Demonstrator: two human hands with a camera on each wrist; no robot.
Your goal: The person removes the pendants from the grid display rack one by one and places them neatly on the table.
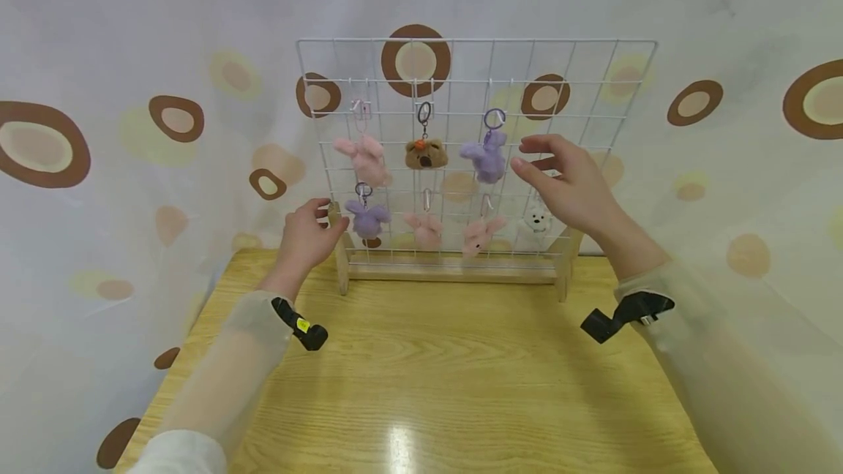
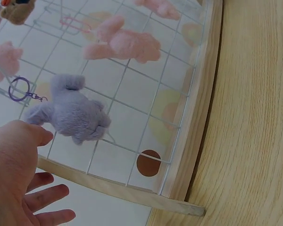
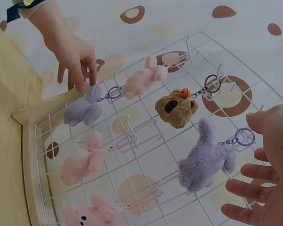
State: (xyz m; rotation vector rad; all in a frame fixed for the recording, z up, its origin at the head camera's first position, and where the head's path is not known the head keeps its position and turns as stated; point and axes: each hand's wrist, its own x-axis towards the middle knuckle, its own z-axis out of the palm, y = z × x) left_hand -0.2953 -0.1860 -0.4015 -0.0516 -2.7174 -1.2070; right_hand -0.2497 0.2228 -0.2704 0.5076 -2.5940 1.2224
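on the wire grid (image 1: 474,39), the fuzzy right purple plush (image 1: 489,158) hung beside the right hand (image 1: 571,180), the left purple plush (image 1: 367,220) by the left hand (image 1: 309,236) (fingers loose, empty). the head view alone showed a white plush (image 1: 537,219).

Fuzzy purple plush (image 1: 487,159) dangles from purple ring (image 1: 495,119) at right end of upper row on white wire rack (image 1: 476,39); second purple plush (image 1: 367,221), likewise ringed, hangs lower, at left end of bottom row
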